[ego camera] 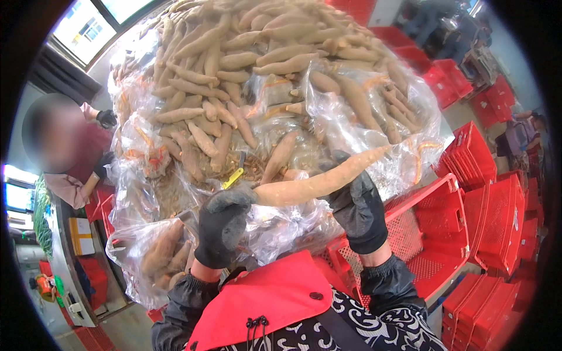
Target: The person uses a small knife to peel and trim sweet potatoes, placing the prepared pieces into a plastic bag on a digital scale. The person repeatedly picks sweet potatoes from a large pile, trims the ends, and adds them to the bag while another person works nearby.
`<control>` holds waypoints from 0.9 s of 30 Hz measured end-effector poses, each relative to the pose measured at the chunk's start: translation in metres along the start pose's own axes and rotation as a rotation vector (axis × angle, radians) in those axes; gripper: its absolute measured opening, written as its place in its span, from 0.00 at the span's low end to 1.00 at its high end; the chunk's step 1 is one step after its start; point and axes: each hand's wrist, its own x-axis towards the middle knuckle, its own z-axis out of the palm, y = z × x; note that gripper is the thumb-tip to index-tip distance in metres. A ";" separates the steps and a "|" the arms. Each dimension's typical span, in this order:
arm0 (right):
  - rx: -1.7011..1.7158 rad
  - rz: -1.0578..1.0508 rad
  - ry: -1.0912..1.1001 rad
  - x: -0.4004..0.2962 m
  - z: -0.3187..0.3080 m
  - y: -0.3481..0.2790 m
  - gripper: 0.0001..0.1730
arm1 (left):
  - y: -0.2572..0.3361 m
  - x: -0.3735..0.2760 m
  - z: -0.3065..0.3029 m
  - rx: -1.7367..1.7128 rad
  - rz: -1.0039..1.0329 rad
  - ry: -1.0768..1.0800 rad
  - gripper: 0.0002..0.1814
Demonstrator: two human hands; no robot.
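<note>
A long tan root, like a sweet potato (307, 188), spans between my gloved hands. My left hand (226, 221), in a black and grey glove, closes on its left end. Under its right half my right hand (358, 202), gloved the same way, grips it. Just behind my left hand lies a yellow-handled utility knife (233, 177) with its dark blade out. A large heap of similar roots (285, 33) rises beyond, partly wrapped in clear plastic sheeting (342, 114). A clear plastic bag (136, 263) with roots in it sits to the left of my left hand.
An open red plastic crate (426, 237) stands at my right, with stacked red crates (496, 223) past it. Across the heap's left side is a co-worker (90, 149) in dark gloves. More people are at the far right. A counter (66, 263) runs along the left.
</note>
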 end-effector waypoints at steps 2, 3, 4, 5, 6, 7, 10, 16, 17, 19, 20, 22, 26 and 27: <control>-0.258 0.007 0.046 0.000 0.000 0.007 0.30 | -0.002 0.001 0.007 -0.054 0.030 -0.071 0.06; -0.388 0.011 0.062 0.002 0.003 0.013 0.30 | -0.008 0.002 0.011 -0.148 0.137 -0.106 0.07; -0.383 0.015 0.001 0.002 0.015 0.013 0.30 | 0.003 0.000 0.021 -0.075 0.099 -0.150 0.07; -0.480 0.001 0.009 0.002 0.007 0.019 0.27 | 0.016 -0.002 0.028 0.001 0.063 -0.195 0.07; -0.410 0.044 0.042 0.000 0.008 0.015 0.25 | 0.017 0.001 0.025 0.201 0.060 -0.278 0.08; -0.338 0.084 0.074 -0.002 0.008 0.012 0.23 | 0.020 0.001 0.026 0.257 0.045 -0.344 0.07; -0.647 0.061 0.136 -0.011 -0.057 0.025 0.24 | 0.047 0.012 0.042 0.425 0.046 -0.397 0.10; -1.371 0.239 -0.447 -0.008 0.011 -0.001 0.38 | 0.052 0.028 0.044 0.379 0.032 -0.087 0.10; -1.335 0.153 -0.445 -0.012 0.007 0.004 0.38 | 0.046 0.032 0.037 0.547 0.088 -0.083 0.10; -1.305 0.129 -0.464 -0.014 0.005 0.010 0.38 | 0.047 0.029 0.028 0.606 0.100 -0.166 0.11; -1.321 0.103 -0.457 -0.018 0.005 0.007 0.30 | 0.046 0.029 0.027 0.602 0.068 -0.167 0.11; -1.376 0.072 -0.448 -0.024 -0.005 0.010 0.29 | 0.038 0.028 0.028 0.735 0.236 -0.176 0.10; -1.458 0.099 -0.457 -0.033 -0.006 0.003 0.26 | 0.041 0.025 0.020 0.817 0.292 -0.433 0.09; -1.468 0.112 -0.474 -0.037 -0.002 -0.003 0.26 | 0.039 0.023 0.014 0.815 0.176 -0.435 0.08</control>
